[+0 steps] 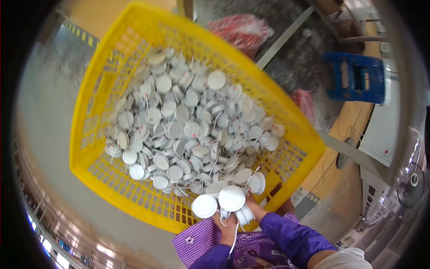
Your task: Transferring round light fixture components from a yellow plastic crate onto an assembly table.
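A large yellow plastic basket (197, 24) with slotted walls stands tilted across the view. It holds a heap of white round disc-shaped pieces (181, 114), many with thin white cords and some with small red spots. At its near edge my left hand (227, 227) is closed around several of these white discs (232, 198), and a white cord hangs down beside my wrist. Just to the right, my right hand (254, 207) is closed against the same cluster, its fingers partly hidden by the discs. I cannot make out exactly which pieces each hand grips.
Red-and-white plastic bags (242, 31) lie beyond the basket. A blue plastic stool-like object (356, 77) is at the far right, near a white cabinet (380, 130). A metal bar (286, 38) crosses the dark floor. My purple checked apron (190, 242) lies close under the basket's rim.
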Tool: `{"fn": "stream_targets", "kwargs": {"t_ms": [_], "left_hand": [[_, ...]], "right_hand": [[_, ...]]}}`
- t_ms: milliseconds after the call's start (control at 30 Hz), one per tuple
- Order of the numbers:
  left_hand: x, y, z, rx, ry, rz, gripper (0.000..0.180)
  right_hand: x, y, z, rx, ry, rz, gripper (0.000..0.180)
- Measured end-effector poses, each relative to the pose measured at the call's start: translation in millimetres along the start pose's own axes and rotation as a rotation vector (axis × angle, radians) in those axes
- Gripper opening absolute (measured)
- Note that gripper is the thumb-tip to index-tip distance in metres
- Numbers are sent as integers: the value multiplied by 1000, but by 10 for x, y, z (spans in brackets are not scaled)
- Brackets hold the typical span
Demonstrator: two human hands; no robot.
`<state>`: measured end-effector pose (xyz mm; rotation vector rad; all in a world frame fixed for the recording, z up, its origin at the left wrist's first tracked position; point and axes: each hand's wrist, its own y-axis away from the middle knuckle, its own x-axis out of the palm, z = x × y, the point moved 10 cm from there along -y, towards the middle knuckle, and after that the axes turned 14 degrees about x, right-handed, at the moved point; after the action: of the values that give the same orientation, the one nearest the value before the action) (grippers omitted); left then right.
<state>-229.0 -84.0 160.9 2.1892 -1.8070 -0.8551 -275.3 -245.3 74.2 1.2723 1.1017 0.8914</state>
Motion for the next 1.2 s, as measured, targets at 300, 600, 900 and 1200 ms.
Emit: {"fn": "stream_targets", "kwargs": {"t_ms": [300, 600, 900, 1200], "left_hand": [[-539, -67, -2869, 273, 252, -66, 31], [-261, 197, -6124, 815, 712, 213, 51], [2427, -925, -9314, 1207, -212, 816, 48], [2411, -681, -8960, 1095, -20, 835, 38]], "right_hand": [[350, 2525, 1524, -301, -309, 400, 38], [-772, 5852, 3450, -988, -508, 522, 37], [-2602, 7309, 5866, -1526, -359, 433, 32], [-3600, 6411, 6126, -1219, -631, -34, 77]]}}
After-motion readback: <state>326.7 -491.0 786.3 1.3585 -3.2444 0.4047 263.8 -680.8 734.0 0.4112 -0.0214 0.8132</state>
